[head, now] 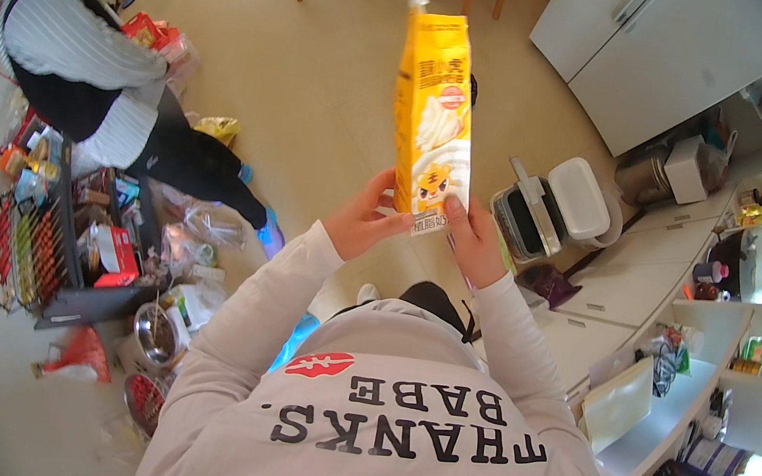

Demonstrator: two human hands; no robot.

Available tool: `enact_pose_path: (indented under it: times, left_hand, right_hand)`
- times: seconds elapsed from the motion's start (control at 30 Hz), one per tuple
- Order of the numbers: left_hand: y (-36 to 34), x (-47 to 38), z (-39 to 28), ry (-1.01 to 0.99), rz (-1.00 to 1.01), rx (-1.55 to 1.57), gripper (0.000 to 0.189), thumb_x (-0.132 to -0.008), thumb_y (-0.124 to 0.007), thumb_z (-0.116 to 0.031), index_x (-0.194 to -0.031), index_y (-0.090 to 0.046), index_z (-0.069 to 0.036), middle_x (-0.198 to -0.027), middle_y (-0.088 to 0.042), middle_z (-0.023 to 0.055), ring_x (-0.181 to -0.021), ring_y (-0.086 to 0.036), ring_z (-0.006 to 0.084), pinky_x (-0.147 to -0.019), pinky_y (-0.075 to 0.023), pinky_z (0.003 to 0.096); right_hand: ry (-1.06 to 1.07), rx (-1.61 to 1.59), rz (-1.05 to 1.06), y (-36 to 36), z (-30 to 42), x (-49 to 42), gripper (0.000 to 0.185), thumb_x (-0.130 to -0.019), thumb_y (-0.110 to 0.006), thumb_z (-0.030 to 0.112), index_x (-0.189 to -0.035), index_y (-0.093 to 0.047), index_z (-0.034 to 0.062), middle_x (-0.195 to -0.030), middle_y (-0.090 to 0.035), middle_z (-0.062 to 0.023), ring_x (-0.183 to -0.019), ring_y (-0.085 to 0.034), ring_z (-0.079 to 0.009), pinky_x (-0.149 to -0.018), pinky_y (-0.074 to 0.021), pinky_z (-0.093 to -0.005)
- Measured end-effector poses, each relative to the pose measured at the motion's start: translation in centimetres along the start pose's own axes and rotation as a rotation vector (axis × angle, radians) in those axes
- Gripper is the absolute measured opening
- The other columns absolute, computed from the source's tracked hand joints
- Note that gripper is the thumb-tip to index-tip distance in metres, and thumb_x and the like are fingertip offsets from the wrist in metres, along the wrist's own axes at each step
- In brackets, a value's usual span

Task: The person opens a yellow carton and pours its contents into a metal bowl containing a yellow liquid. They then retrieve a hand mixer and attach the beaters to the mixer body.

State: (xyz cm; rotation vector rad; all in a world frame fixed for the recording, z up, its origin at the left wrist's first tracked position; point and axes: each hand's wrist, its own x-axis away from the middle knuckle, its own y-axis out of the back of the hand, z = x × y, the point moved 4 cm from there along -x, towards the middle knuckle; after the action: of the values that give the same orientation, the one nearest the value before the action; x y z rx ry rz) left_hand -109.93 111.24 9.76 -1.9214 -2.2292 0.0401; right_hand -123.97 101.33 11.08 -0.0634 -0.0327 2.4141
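A tall yellow and white carton (pixel 437 120) stands out in front of me, held at its lower end by both hands. A picture of whipped cream, a cartoon tiger and printed writing cover the face turned to me. My left hand (pixel 371 218) grips the lower left corner, its thumb along the bottom edge. On the lower right side, my right hand (pixel 476 238) presses its thumb onto the front face. A pale cap (pixel 419 2) shows at the carton's far end. Its back is hidden from me.
At left, another person (pixel 93 73) bends near a dark shelf unit (pixel 94 301) and skewered fruit (pixel 13 247). A steel bowl (pixel 158 335) sits below. Right are a bin with its lid raised (pixel 526 216), a white refrigerator (pixel 648 63), cabinets (pixel 596 294) and crowded shelves (pixel 692 396).
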Motion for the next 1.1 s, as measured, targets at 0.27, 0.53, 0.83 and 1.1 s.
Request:
enact_pose_path:
  times: [0.27,0.53,0.83,1.1]
  left_hand:
    - [10.2,-13.3,-4.0,-0.168,-0.092,0.187,0.068,-0.085,-0.068,-0.021,-0.135,-0.029,0.002,-0.129,-0.045,0.0131,-0.124,-0.043,0.0187,-0.102,-0.0395,0.0341]
    - [26.6,-25.7,-11.3,-0.43,-0.371,0.286,0.06,-0.091,-0.06,-0.029,-0.138,-0.032,-0.003,-0.132,-0.047,0.0083,-0.118,-0.048,0.0163,-0.101,-0.0391,0.0329]
    - [42.6,-38.4,-15.3,-0.546,-0.819,0.454,0.028,-0.095,-0.056,-0.022,-0.115,-0.056,-0.003,-0.103,-0.064,0.0024,-0.092,-0.059,0.012,-0.081,-0.0488,0.0275]
    - [58.8,-53.3,-17.5,-0.651,-1.112,0.316,0.024,-0.096,-0.051,-0.025,-0.093,-0.057,-0.002,-0.075,-0.061,0.0057,-0.068,-0.051,0.0098,-0.064,-0.0456,0.0283]
  right_hand:
    - [-0.061,-0.105,0.088,-0.4,-1.0,-19.0,0.035,-0.097,-0.05,0.022,-0.122,-0.053,-0.0018,-0.11,-0.062,-0.0042,-0.097,-0.056,-0.0099,-0.085,-0.0445,-0.026]
    - [-0.138,-0.366,0.355,-3.1,-5.2,-41.0,0.036,-0.096,-0.053,0.018,-0.127,-0.049,0.0009,-0.115,-0.059,-0.0031,-0.102,-0.054,-0.0089,-0.087,-0.044,-0.0262]
    - [-0.286,-0.109,0.508,-7.1,-4.9,-59.5,0.034,-0.095,-0.051,0.013,-0.126,-0.049,-0.0009,-0.112,-0.061,-0.0035,-0.099,-0.057,-0.0113,-0.086,-0.0451,-0.0263]
    - [-0.036,-0.037,0.386,-9.5,-6.9,-78.7,0.037,-0.096,-0.051,0.014,-0.128,-0.044,-0.0028,-0.126,-0.053,-0.0082,-0.108,-0.053,-0.0146,-0.093,-0.0413,-0.0275]
